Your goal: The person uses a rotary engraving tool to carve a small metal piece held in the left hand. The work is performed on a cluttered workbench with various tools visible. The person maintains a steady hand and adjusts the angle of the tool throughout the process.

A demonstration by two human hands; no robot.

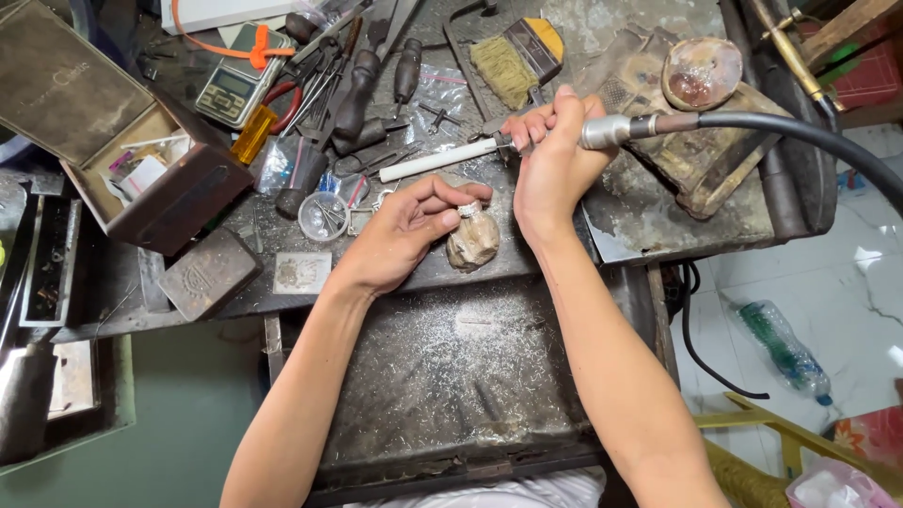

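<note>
The left hand (404,230) closes thumb and forefinger around a small silver-coloured metal ring (468,209), pinning it on top of a worn, pale wooden bench peg (473,243) that juts from the front edge of the grimy grey tabletop (621,221). The remaining fingers curl loosely beneath.

The right hand (553,155) is clenched around the metal handpiece of a rotary tool (616,130), held roughly level above the ring; its thick black flexible shaft (800,132) runs off to the right. The tool's tip is hidden behind the fingers, so I cannot tell whether it touches the ring.

Just beside the right hand's fingertips lies a white plastic rod (437,161), and beyond it a flat brush with pale bristles and a dark ferrule (515,58). A cluster of dark-handled hand tools (362,80) lies further left, near a small digital pocket scale (235,85). A round clear lid holding small bits (323,215) sits near the left wrist. An open brown cardboard box (141,179) stands at the left edge of the tabletop.

Below the peg a dark metal catch tray dusted with filings (442,367) spans between both forearms. A clear plastic bottle (783,350) lies on the white floor at right.
</note>
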